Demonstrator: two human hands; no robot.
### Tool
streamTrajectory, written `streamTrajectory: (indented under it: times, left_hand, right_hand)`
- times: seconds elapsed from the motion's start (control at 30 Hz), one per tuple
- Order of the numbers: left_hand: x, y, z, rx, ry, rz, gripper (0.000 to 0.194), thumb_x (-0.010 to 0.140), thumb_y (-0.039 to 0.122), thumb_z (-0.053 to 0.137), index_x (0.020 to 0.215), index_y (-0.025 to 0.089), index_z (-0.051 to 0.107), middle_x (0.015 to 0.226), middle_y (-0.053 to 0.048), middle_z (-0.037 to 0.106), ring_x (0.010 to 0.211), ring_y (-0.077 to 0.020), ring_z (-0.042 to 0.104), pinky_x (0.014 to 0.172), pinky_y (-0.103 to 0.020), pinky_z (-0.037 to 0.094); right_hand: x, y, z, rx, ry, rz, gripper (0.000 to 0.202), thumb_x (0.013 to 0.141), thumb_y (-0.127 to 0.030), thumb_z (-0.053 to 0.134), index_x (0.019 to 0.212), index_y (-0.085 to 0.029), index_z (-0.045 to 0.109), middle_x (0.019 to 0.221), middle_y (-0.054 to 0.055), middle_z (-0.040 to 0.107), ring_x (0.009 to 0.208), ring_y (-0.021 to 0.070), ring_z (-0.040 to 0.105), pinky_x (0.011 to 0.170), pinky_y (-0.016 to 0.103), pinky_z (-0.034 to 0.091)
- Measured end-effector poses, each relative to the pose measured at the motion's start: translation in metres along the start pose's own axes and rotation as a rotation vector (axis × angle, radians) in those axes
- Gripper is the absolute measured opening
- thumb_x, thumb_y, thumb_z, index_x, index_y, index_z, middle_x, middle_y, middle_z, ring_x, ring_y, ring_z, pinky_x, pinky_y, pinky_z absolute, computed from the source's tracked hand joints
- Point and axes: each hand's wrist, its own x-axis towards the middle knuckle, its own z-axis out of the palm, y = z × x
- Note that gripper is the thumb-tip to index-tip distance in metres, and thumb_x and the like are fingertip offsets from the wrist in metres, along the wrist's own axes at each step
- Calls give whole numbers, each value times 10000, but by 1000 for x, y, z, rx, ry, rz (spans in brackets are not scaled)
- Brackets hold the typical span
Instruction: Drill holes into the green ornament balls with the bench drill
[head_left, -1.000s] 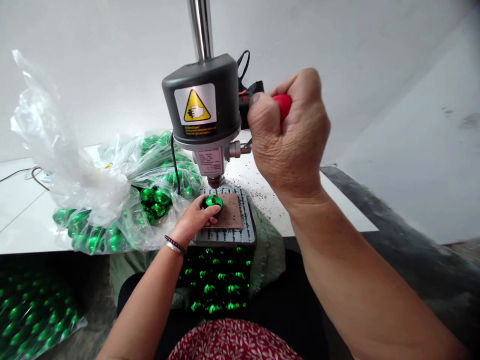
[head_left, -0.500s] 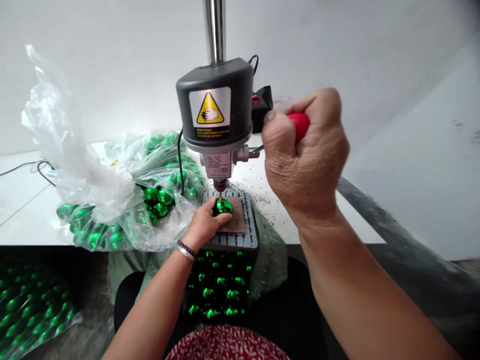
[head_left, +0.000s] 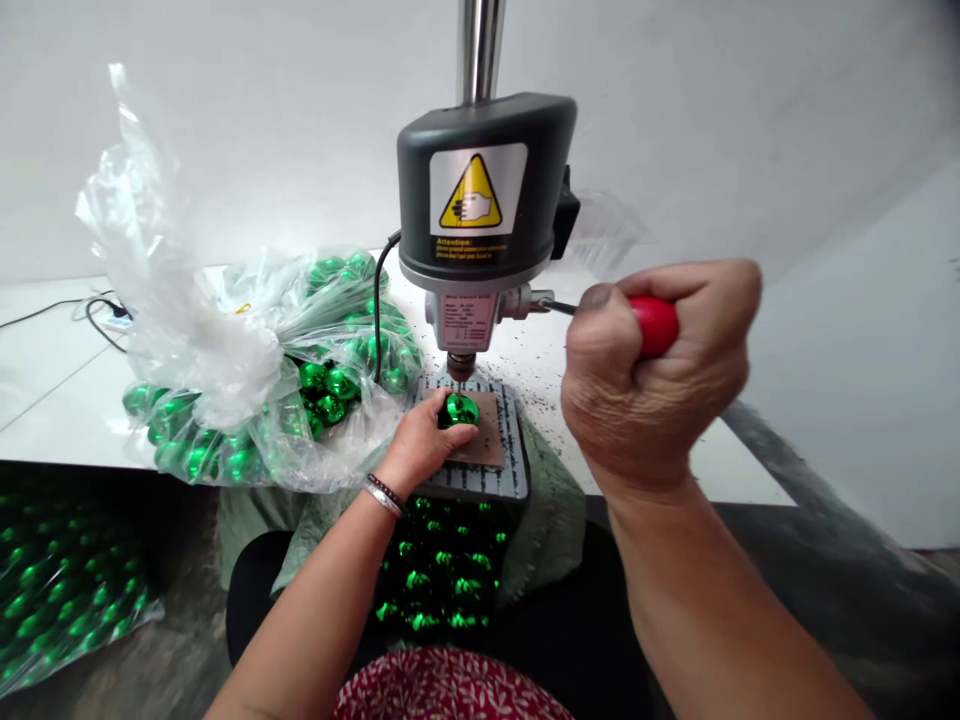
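A shiny green ball [head_left: 460,411] sits on a brown board [head_left: 487,440] on the drill press base [head_left: 513,470]. My left hand [head_left: 429,440] grips it from the left, thumb in front. Straight above, the bit [head_left: 460,386] of the black drill press [head_left: 487,200] reaches the top of the ball; whether it has entered cannot be told. My right hand [head_left: 656,375] is closed round the red knob [head_left: 654,326] of the press lever, right of the press head.
Clear plastic bags [head_left: 225,370] of green balls lie on the white table [head_left: 52,390] to the left. More bagged balls [head_left: 67,580] are at the lower left. Several green balls [head_left: 442,570] show below the base. Dark crumbs dot the table at right.
My right hand has moved down and right with the red knob. The view has shifted, so the press appears further right. My left hand stays on the green ball.
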Motion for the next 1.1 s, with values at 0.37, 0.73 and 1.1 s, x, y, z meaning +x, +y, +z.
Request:
streamTrajectory:
  times: [0.37,0.73,1.1]
  left_hand:
    - [0,-7,3,76,29,7,500,738,351,677,1208,204,595,930,-16,694,804,-184,612,720,-269,442]
    - [-1,-5,1,70,20,23,445,734,340,678,1150,198,608,939,-31,698,847,-206,621,771,-295,463]
    - [0,-9,3,31,39,36,438,715,332,686,1123,188,614,899,-15,679,813,-190,607,732,-279,449]
  right_hand:
    - [-23,0,-2,-71,40,40,94,858,-279,489,814,-196,490,722,-18,528,617,61,508,573,217,400]
    - [-35,0,-2,-27,60,35,21,833,-194,512,834,-185,493,745,-20,547,615,47,505,573,201,406]
    - [6,1,3,-54,-20,25,178,850,-297,495,794,-129,515,670,-34,498,566,13,419,529,154,336]
